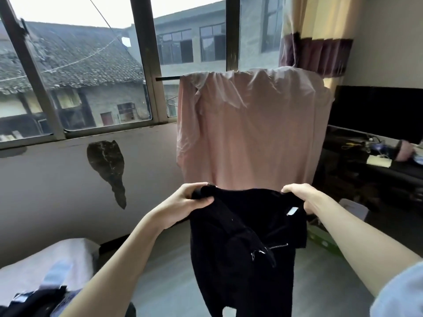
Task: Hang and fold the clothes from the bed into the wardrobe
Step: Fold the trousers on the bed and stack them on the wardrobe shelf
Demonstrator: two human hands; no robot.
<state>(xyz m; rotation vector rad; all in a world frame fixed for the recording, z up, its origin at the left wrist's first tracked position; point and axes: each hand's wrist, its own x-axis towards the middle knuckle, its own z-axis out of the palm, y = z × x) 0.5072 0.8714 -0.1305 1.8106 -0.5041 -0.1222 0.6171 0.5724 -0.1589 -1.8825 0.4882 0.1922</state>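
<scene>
You're gripping the black trousers (247, 239) by the waistband, left hand (194, 202) and right hand (299, 197) both clenching it, mid-air before the pink-draped rack (251, 133). The dangling legs are risking a snag; open floor is lying below, bed (45, 266) at your left.

Garment (242, 236) hangs before draped rack (251, 133); bed (45, 266) lower left, perhaps desk (375, 170) right.
</scene>
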